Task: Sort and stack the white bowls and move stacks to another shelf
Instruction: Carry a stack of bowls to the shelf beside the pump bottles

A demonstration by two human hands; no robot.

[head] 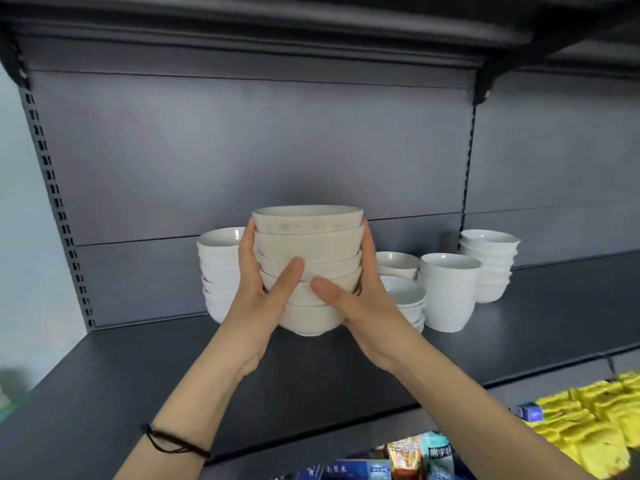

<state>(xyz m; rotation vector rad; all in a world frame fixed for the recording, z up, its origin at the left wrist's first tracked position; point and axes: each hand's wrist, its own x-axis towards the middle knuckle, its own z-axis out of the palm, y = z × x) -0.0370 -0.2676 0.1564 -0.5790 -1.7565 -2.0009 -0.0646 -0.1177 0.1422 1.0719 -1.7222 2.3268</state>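
Note:
A stack of several white bowls [308,244] is held just above the dark shelf [145,368], in the middle of the head view. My left hand [263,282] grips its left side, thumb across the front. My right hand [349,299] grips the right side, thumb on the lower bowls. Behind it on the left stands another stack of white bowls [218,271]. To the right are low bowl stacks [401,292], a stack of tall white cups [450,292] and a further stack of bowls [488,265].
The grey back panel [242,150] and an upper shelf [277,26] close the space above. On a lower shelf at the bottom right lie yellow packets [595,420] and coloured snack packs [415,455]. Bare shelf surface lies to the front left.

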